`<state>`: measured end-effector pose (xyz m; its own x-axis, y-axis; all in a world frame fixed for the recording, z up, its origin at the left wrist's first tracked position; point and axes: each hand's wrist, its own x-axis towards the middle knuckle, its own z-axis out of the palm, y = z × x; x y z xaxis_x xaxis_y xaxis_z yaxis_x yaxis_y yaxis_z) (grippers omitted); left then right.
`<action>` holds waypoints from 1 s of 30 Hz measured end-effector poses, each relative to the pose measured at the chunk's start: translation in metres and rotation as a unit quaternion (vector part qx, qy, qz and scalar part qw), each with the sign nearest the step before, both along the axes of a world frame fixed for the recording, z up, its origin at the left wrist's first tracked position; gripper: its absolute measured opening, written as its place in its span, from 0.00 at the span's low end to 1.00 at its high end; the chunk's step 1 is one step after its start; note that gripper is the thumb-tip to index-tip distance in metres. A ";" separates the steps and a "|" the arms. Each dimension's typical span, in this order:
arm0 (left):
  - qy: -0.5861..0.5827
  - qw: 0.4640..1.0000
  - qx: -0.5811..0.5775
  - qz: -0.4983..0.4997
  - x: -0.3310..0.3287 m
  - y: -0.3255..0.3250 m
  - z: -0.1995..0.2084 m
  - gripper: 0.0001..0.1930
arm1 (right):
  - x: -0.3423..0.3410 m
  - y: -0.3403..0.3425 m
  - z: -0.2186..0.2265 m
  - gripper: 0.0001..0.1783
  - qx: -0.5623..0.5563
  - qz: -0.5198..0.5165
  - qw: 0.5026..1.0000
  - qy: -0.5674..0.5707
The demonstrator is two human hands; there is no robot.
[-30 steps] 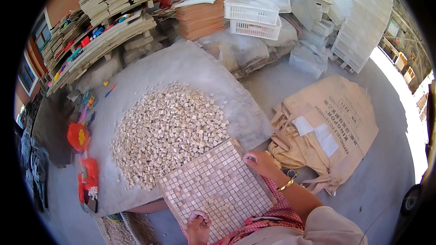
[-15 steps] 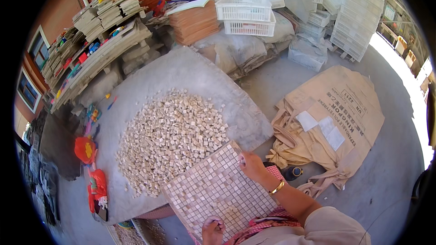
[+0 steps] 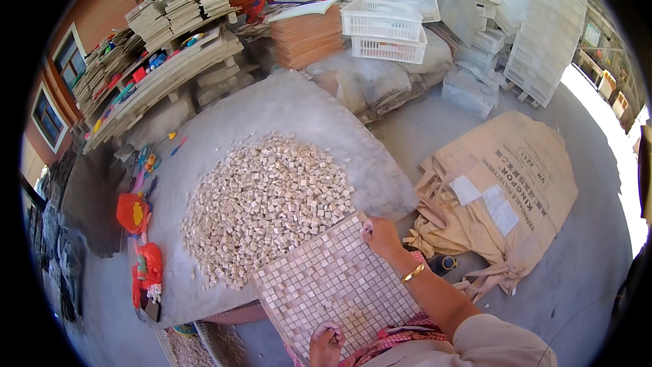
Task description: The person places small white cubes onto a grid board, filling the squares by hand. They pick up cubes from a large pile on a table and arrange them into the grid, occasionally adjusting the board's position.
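On my lap lies a square grid board point(image 3: 255, 282), tilted, its cells mostly filled with small pale stone tiles point(image 3: 319, 265). My right hand point(image 3: 382, 236) is at the board's far right edge, fingers pinched together near the corner; whatever they grip is too small to name. A gold bracelet point(image 3: 412, 273) circles that wrist. My left hand point(image 3: 327, 343) rests over the board's near edge with curled fingers, and what is in them is hidden. Just beyond it, a few loose tiles point(image 3: 352, 312) lie on top of the grid. Past the board spreads a big heap of stone cubes point(image 3: 268, 204).
The heap lies on a grey table point(image 3: 285, 105). Red plastic bags point(image 3: 132, 213) and small toys sit along its left edge. To the right, a large tan sack point(image 3: 506, 177) lies on the floor, near a dark round-topped container point(image 3: 445, 264). White crates point(image 3: 384, 20) stand behind.
The whole view has shifted slightly, so the surroundings sit further right. My right hand is a little nearer the board's far corner; my left hand stays at the near edge.
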<state>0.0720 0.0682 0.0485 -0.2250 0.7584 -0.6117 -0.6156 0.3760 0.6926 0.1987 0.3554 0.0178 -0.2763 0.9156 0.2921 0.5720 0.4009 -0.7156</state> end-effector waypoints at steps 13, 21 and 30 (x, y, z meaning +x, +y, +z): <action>-0.324 0.938 0.058 0.105 -0.004 0.047 -0.006 0.13 | -0.009 -0.079 0.075 0.12 -0.122 0.284 0.951 0.020; -0.507 0.854 0.064 0.095 -0.011 0.037 -0.020 0.11 | 0.005 -0.019 0.027 0.18 -0.032 0.061 0.997 -0.043; -0.492 0.858 0.067 0.128 -0.006 0.018 -0.026 0.10 | -0.006 0.006 0.012 0.21 -0.063 0.020 0.996 -0.055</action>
<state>0.0663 0.0863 0.0221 0.1812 0.8401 -0.5113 -0.9779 0.0988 -0.1843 0.1928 0.3614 0.0299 -0.3375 0.9306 0.1417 0.6357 0.3364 -0.6948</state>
